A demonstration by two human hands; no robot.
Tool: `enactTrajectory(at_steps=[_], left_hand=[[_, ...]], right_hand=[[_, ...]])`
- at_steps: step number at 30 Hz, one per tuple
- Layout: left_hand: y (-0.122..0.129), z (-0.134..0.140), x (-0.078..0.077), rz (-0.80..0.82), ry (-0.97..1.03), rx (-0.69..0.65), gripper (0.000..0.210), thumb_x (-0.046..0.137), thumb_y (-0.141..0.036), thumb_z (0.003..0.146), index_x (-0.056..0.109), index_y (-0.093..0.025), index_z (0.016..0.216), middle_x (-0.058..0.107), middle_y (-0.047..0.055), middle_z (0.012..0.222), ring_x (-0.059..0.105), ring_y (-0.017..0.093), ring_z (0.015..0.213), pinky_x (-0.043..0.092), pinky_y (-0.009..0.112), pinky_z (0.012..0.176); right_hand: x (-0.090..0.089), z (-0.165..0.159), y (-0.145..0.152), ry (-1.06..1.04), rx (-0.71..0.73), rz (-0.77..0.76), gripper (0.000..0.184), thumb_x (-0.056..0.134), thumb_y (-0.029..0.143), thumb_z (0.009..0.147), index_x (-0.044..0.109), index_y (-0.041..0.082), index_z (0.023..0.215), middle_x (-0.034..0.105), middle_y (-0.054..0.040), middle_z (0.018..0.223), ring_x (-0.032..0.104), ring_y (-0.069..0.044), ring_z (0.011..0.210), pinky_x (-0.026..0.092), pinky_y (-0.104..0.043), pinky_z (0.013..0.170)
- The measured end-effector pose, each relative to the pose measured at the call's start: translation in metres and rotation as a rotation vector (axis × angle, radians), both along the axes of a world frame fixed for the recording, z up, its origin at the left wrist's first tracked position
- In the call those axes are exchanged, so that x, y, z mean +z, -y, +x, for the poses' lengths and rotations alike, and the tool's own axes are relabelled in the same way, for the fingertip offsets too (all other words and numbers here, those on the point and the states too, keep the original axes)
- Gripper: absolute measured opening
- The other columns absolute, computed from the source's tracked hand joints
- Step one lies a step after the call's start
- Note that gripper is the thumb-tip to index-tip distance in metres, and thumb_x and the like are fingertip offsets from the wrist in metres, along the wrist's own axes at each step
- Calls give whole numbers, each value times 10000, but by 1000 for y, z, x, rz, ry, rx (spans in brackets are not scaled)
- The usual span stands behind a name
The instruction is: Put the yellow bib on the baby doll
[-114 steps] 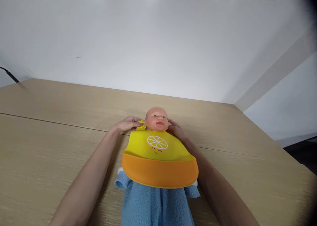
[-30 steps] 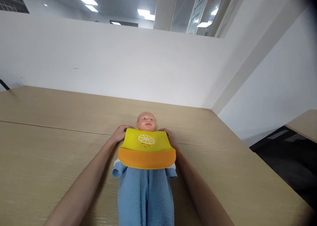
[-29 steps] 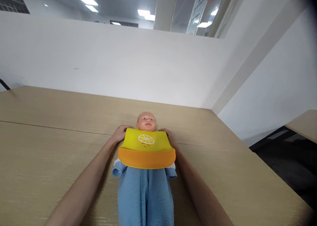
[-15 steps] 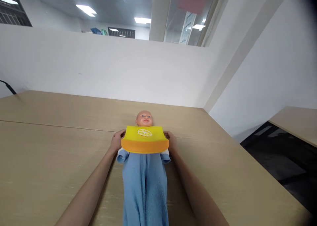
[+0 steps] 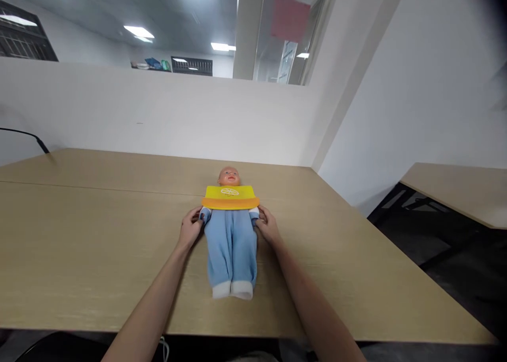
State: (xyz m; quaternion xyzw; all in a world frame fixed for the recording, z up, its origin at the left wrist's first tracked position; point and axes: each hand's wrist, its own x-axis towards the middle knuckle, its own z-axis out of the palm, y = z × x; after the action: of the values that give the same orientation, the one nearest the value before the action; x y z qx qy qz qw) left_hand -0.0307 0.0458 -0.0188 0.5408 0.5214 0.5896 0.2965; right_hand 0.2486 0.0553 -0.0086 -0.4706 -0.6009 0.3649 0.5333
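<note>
A baby doll [image 5: 229, 246] in light blue clothes with white feet lies on its back, head toward the wall. Across its chest is a yellow bib [image 5: 242, 193] with an orange lower edge and a white citrus-slice print. At the doll's left-side cuff in the picture, my left hand [image 5: 190, 227] is closed, thumb and fingers at the blue sleeve [image 5: 205, 214]. My right hand [image 5: 268, 224] pinches the other sleeve [image 5: 254, 214] in the same way. Some fingertips are hidden behind the cuffs.
The doll lies on a wide wooden table [image 5: 119, 235] that meets a white wall [image 5: 190, 113] at the back. A black cable [image 5: 37, 138] runs at the far left. Another table [image 5: 455, 187] stands to the right. Windows [image 5: 190, 29] are above the wall.
Both hands have moved from beside the bib down to the doll's sleeve cuffs. The camera view has shifted, so the doll's feet and the table's front edge now show.
</note>
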Motion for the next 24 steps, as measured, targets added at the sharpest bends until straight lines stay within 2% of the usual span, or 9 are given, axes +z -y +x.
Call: enactTrajectory(at_steps=[3, 9, 15, 24], left_hand=[[7, 4, -1, 29, -6, -7, 456, 574, -236, 692, 648, -132, 1129, 680, 116, 1105, 621, 213, 942, 485, 355, 872], [1, 2, -5, 49, -4, 2, 396, 562, -334, 770, 654, -138, 1102, 675, 132, 1105, 613, 241, 991, 470, 396, 907], [2, 1, -6, 54, -40, 12, 437, 602, -347, 756, 645, -156, 1147, 650, 129, 1147, 614, 228, 963, 488, 385, 882], [1, -1, -6, 85, -111, 58, 431, 612, -396, 754, 676, -150, 1102, 675, 114, 1037, 621, 217, 891, 491, 372, 856]], right_hand=[[0, -4, 5, 34, 21, 4, 622, 545, 187, 638, 502, 149, 1257, 680, -93, 1084, 659, -193, 925, 541, -301, 780], [0, -4, 1, 95, -37, 61, 432, 550, 274, 732, 569, 161, 1149, 678, -91, 1070, 660, -196, 911, 545, -318, 789], [-2, -7, -1, 178, -118, 77, 408, 557, 307, 759, 581, 169, 1142, 687, -67, 1022, 656, -175, 837, 543, -302, 763], [3, -8, 4, 278, -133, 115, 309, 511, 312, 800, 624, 171, 1050, 698, -47, 942, 656, -175, 796, 505, -283, 753]])
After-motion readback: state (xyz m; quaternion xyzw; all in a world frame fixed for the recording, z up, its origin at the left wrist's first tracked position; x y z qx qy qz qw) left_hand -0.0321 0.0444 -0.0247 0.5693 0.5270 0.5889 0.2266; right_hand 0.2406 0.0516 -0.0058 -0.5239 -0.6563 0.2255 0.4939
